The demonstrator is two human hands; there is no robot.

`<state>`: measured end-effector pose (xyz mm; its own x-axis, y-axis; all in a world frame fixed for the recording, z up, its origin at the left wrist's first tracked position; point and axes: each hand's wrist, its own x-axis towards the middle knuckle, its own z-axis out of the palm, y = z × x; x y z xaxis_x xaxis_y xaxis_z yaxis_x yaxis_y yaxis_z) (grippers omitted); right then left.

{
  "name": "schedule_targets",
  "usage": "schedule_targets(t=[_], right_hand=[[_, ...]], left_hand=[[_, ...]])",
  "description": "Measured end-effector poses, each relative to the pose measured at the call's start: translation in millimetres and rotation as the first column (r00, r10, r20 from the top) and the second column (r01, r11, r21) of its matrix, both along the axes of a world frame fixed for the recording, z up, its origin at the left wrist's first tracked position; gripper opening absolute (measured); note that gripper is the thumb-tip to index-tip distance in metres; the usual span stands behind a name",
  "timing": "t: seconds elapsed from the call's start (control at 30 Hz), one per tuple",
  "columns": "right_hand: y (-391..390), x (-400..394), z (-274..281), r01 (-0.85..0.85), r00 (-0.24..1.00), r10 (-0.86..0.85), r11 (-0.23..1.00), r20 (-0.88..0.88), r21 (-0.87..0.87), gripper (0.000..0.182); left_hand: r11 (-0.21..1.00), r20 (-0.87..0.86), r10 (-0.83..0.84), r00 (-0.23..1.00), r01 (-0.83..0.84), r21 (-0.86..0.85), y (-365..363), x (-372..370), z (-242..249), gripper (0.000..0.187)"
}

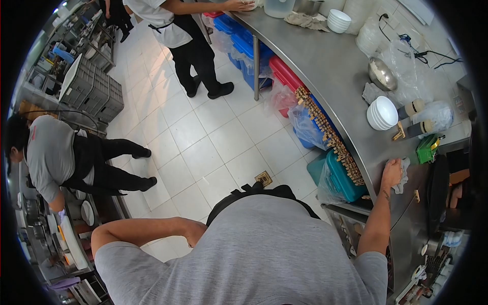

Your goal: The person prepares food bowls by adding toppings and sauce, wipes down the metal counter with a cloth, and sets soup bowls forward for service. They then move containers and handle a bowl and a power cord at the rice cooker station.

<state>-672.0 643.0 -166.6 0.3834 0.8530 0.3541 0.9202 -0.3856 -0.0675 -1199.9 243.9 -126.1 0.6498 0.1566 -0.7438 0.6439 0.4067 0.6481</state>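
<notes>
My right hand [391, 174] is closed on a grey cleaning cloth [403, 176], which lies against the steel counter [330, 71] near its front edge. Just beyond that hand are a green container [428, 148] and a small wooden clothespin [417, 195]. My left arm is bent, bringing my left hand [194, 231] to my waist beside the black apron; its fingers are hidden by my body.
Stacked white bowls [382, 113], a metal bowl [382, 73] and squeeze bottles [419, 128] stand along the counter. Clothespins [330, 134] line its edge above lidded bins [343, 175]. One co-worker [66, 152] bends at the left; another [190, 46] stands at the counter's far end.
</notes>
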Motion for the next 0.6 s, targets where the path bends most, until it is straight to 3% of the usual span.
schedule_targets(t=[0.13,0.23,0.33,0.37,0.47,0.5,0.57,0.6], right_hand=[[-2,-3,3,-0.002,1.000,0.002,1.000,-0.005,0.017,0.032],[0,3,-4,-0.010,1.000,0.009,0.999,0.015,0.045,0.029],[5,15,-14,-0.008,0.994,-0.001,0.996,0.105,0.084,0.026],[6,15,-14,0.003,0.999,-0.006,0.998,0.052,0.059,0.029],[2,10,-4,-0.040,0.999,0.040,0.999,-0.024,0.008,0.032],[3,12,-8,-0.034,0.999,0.034,0.999,-0.016,0.016,0.032],[5,13,-9,-0.016,1.000,0.016,0.999,0.009,0.031,0.032],[5,10,-7,-0.010,1.000,0.010,1.000,0.006,0.027,0.031]], left_hand=[[0.994,0.017,-0.091,0.996,0.090,0.066,-5,-2,-15,0.038],[0.990,0.022,-0.070,0.997,0.067,0.120,-5,-4,-12,0.033],[0.957,0.047,-0.117,0.992,0.100,0.272,-15,-5,-25,0.034],[0.938,0.059,-0.140,0.988,0.113,0.326,-20,-7,-36,0.035],[0.817,0.234,-0.040,0.971,-0.103,0.567,-23,-7,-31,0.038],[0.662,0.388,-0.001,0.922,-0.290,0.691,-21,-2,-21,0.040],[0.614,0.427,0.006,0.904,-0.341,0.712,-23,-2,-21,0.042],[0.744,0.313,-0.004,0.950,-0.207,0.636,-28,-7,-28,0.044]])
